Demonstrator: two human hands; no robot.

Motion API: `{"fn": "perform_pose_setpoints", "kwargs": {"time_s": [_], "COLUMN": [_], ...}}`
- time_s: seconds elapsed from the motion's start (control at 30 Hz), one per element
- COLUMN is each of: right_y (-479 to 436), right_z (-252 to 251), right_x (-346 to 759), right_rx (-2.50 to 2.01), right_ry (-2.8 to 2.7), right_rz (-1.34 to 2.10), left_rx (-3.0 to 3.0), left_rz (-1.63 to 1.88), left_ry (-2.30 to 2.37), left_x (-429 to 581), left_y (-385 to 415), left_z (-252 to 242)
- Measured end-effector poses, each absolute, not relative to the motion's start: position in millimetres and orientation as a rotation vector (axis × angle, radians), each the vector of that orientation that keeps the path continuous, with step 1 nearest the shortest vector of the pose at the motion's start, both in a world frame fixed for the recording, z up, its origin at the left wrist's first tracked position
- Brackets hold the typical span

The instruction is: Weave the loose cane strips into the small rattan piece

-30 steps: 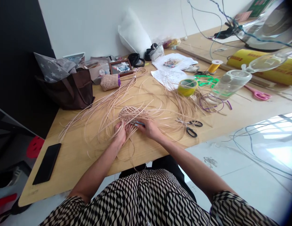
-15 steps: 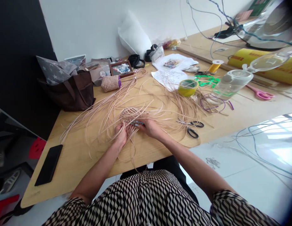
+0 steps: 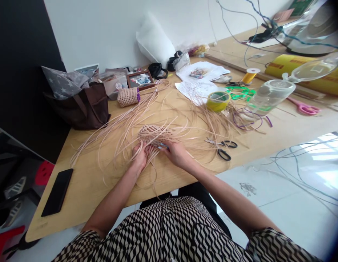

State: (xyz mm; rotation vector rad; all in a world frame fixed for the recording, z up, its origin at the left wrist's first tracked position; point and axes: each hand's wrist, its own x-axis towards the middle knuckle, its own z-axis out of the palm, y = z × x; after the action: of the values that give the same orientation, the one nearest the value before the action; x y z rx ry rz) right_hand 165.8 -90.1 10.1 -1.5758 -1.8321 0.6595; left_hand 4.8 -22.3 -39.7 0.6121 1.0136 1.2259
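A small half-woven rattan basket [image 3: 152,132] lies on the wooden table [image 3: 87,182], with long loose strands [image 3: 117,134] fanning out from it. My left hand [image 3: 140,157] is closed on the strands at the basket's near edge. My right hand [image 3: 177,153] is closed on a thin metal tool [image 3: 161,145] whose tip points into the weave. Both hands touch the basket's near side.
Black scissors [image 3: 223,148] lie right of my right hand. A black phone [image 3: 57,191] sits near the left front edge. A brown bag [image 3: 81,105], a finished woven pouch [image 3: 128,96], a yellow tape roll [image 3: 217,101], papers [image 3: 197,87], a glass kettle [image 3: 269,95] and pink scissors [image 3: 305,107] stand farther back.
Both hands stay at the basket with only slight shifts of the fingers. The view has drifted a little.
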Motion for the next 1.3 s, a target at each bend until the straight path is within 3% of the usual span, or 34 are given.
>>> {"fn": "perform_pose_setpoints", "kwargs": {"time_s": [0.13, 0.33, 0.5, 0.67, 0.73, 0.87, 1.1, 1.3], "right_y": [-121.8, -132.3, -118.7, -131.5, -137.9, -123.9, -59.3, -56.0], "right_z": [23.9, 17.3, -11.6, 11.5, 26.8, 31.4, 16.3, 20.0], "right_x": [198.3, 288.0, 332.4, 290.2, 250.3, 172.0, 127.7, 120.0], "right_rx": [-1.492, -1.964, -2.078, -1.862, -1.697, -1.43, -1.845, -1.978], "right_ry": [-1.759, -1.293, -1.3, -1.25, -1.318, -1.814, -1.973, -1.953], "right_rz": [0.571, -0.091, 0.007, -0.184, -0.112, 0.436, 0.497, 0.527], "left_rx": [0.561, 0.543, 0.566, 0.637, 0.666, 0.727, 0.748, 0.73], "left_rz": [1.205, 1.206, 1.244, 1.249, 1.258, 1.27, 1.265, 1.2], "left_ry": [1.043, 1.075, 1.082, 1.05, 1.035, 0.984, 0.953, 1.038], "left_x": [2.7, 6.2, 10.4, 10.4, 9.9, 9.6, 9.5, 8.5], "left_y": [-20.6, -24.2, -29.4, -30.6, -30.0, -28.8, -29.9, -32.8], "left_z": [-38.7, -31.8, -25.3, -28.0, -31.6, -37.9, -33.6, -28.4]}}
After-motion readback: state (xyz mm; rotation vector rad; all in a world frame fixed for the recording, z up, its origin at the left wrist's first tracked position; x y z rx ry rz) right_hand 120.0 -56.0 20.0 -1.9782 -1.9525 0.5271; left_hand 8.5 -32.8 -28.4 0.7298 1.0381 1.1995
